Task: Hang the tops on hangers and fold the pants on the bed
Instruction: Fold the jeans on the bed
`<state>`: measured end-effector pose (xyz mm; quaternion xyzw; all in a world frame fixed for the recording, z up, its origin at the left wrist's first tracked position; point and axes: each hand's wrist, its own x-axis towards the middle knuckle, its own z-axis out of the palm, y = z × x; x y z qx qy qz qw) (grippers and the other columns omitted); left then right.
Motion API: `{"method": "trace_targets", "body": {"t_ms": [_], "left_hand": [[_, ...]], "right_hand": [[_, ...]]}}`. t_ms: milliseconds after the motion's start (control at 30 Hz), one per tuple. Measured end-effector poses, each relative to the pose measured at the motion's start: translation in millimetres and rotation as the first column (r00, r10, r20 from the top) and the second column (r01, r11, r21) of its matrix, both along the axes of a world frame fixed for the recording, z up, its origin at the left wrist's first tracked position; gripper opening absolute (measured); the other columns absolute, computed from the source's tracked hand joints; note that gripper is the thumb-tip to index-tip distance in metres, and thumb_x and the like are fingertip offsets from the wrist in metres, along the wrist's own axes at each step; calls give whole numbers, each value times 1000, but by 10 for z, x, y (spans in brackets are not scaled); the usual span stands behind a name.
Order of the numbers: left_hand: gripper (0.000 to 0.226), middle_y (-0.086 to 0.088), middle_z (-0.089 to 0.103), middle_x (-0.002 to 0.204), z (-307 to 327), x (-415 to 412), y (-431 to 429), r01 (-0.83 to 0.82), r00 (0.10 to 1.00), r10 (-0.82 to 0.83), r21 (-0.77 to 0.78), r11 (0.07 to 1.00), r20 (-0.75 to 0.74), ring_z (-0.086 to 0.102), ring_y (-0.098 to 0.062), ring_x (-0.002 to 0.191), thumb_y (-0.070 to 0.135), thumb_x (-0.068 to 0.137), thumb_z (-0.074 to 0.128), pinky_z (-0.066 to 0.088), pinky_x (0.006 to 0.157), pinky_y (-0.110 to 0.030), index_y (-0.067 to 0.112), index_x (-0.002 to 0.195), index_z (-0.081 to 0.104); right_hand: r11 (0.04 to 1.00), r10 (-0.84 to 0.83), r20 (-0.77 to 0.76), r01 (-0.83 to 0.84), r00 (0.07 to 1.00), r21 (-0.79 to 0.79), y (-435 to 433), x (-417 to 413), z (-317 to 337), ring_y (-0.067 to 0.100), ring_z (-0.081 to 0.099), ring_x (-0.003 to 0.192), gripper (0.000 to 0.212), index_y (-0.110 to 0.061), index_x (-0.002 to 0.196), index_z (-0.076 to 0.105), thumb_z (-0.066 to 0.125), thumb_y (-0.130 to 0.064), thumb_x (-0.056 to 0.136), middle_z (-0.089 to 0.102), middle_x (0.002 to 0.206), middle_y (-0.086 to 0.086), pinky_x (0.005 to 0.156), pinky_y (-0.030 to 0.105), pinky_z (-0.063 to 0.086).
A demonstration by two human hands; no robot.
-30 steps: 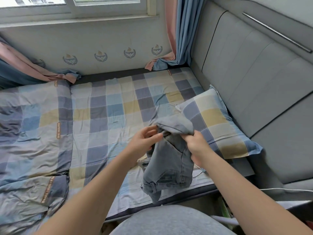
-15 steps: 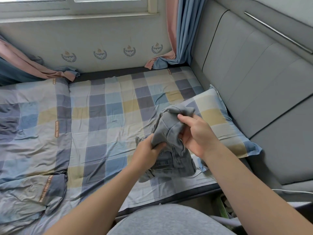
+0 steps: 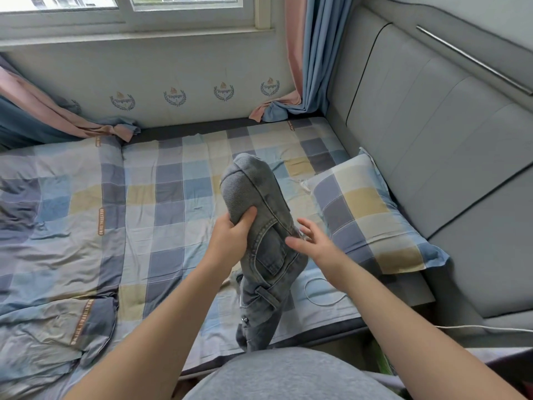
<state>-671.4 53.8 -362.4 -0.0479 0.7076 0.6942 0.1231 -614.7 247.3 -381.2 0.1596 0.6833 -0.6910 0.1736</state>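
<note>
The fingers of the left hand (image 3: 230,241) clamp a bunched pair of grey jeans (image 3: 259,197) at centre frame. The thumb presses on the near face of the denim, and the other fingers are hidden behind the cloth. The right hand (image 3: 314,246) sits just right of the jeans with its fingers (image 3: 307,226) spread and loose, gripping nothing. Only the thumb tip lies against the denim beside a pocket seam.

The jeans are held up off the bed (image 3: 173,183). Their rounded, doubled-over top rises toward the middle of the frame, and the waistband end with a belt loop and rivet hangs down toward the mattress edge at lower centre.

The checked sheet under them is creased. To the right, a pillow (image 3: 369,215) in the same check leans on the padded grey headboard (image 3: 432,140), its near corner close to the right hand. A thin white cable (image 3: 323,295) loops on the sheet just below that hand.

A rumpled quilt (image 3: 43,226) fills the left of the frame. A pink and blue curtain (image 3: 314,53) hangs at upper right, its hem resting on the far edge of the bed, and a window (image 3: 129,13) runs along the top. The person's grey top (image 3: 288,376) fills the bottom edge and hides the lowest end of the jeans.
</note>
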Motion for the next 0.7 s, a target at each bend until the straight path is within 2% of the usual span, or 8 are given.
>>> {"method": "trace_targets", "body": {"t_ms": [67,133,233,333,400,500,600,700], "left_hand": [[23,3,76,106,39,10,-20,-41,999,40,53,998,25,72,-15,97,36,98,62,60,85,-37,22,115,68],[30,-1,75,110,74,27,-35,-83,995,75,125,989,68,72,-20,102,37,97,63,58,88,-41,17,118,66],[28,-5,76,107,74,66,-69,-103,988,74,221,970,137,73,-25,100,36,96,63,58,86,-44,14,114,66],[30,-6,76,106,10,130,-118,-102,981,66,202,974,180,73,-25,97,35,97,61,60,79,-42,13,116,64],[29,-6,76,107,-65,181,-178,-103,967,55,185,977,247,74,-22,93,32,99,60,61,71,-35,11,119,62],[27,-2,75,103,-184,275,-314,74,914,-60,-19,997,402,74,-17,84,34,100,59,59,71,-33,11,113,62],[29,-2,77,96,-249,305,-443,384,842,-208,-283,879,497,72,-19,82,39,99,59,53,76,-33,12,98,68],[26,-7,70,87,-184,215,-442,269,909,-126,-330,905,396,65,-20,69,35,99,59,46,66,-27,11,90,63]], "right_hand": [[999,24,60,-27,998,42,13,4,-151,9,40,132,106,-37,154,26,81,-58,66,35,148,-14,103,32,35],[1000,18,159,-18,987,-2,27,23,-271,18,40,138,105,-37,152,30,84,-59,65,42,150,-11,105,45,31],[971,-4,255,65,967,-228,11,28,-377,29,59,120,68,-25,137,54,77,-48,77,64,134,2,102,50,41],[890,-191,163,241,968,-387,0,-58,-333,31,69,105,40,-9,130,61,66,-15,90,72,118,14,92,46,56],[915,-278,70,286,958,-285,35,-134,-218,26,74,89,31,-5,124,62,61,-2,94,76,103,11,74,37,61],[971,-233,-115,237,965,16,147,-184,-54,29,71,95,22,-8,113,67,63,0,93,75,97,6,85,41,59],[953,21,-231,51,973,299,194,-154,136,20,70,96,16,-20,100,70,64,-7,94,75,97,-1,92,39,54],[862,304,-276,-141,912,486,133,-106,234,26,65,98,15,-7,103,71,60,-2,93,68,104,9,91,42,51]]}}
